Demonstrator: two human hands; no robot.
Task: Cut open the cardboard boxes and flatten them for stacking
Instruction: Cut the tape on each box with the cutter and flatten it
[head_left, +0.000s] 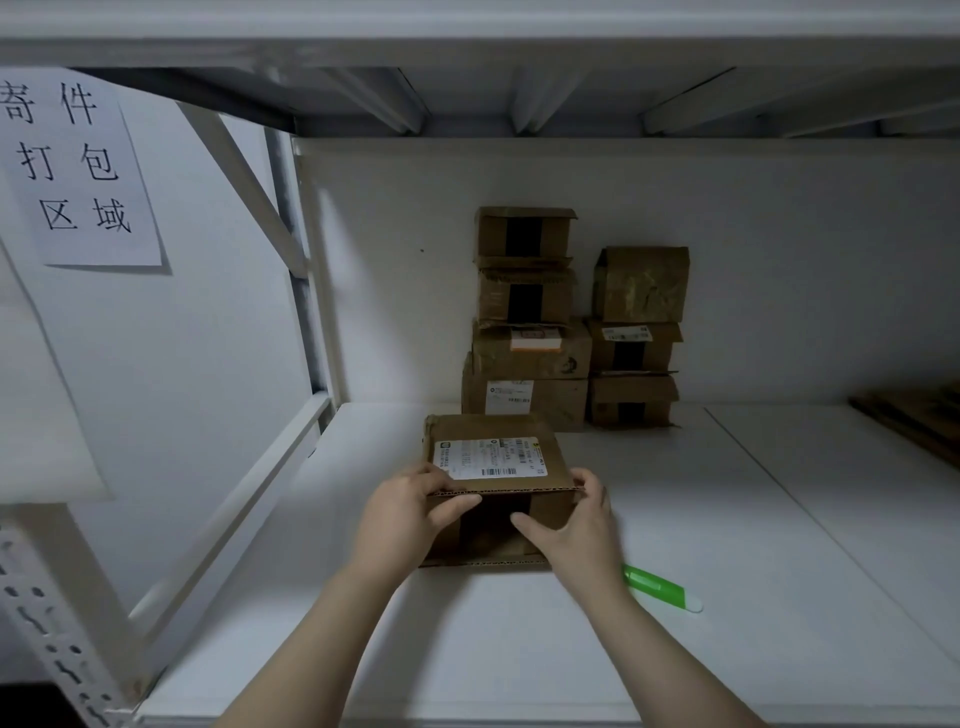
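A brown cardboard box (498, 441) with a white shipping label on top and dark tape down its front stands on the white shelf (519, 639). My left hand (405, 514) grips its front left corner, fingers on the top edge and thumb on the front face. My right hand (576, 525) grips the front right corner, thumb across the front near the tape. A green and white box cutter (665, 590) lies on the shelf just right of my right wrist.
Two stacks of taped cardboard boxes (530, 322) (636, 338) stand against the back wall. Flat brown cardboard (914, 415) lies at the far right. A white rack frame (306, 270) and a paper sign (78, 166) are at the left. An upper shelf hangs overhead.
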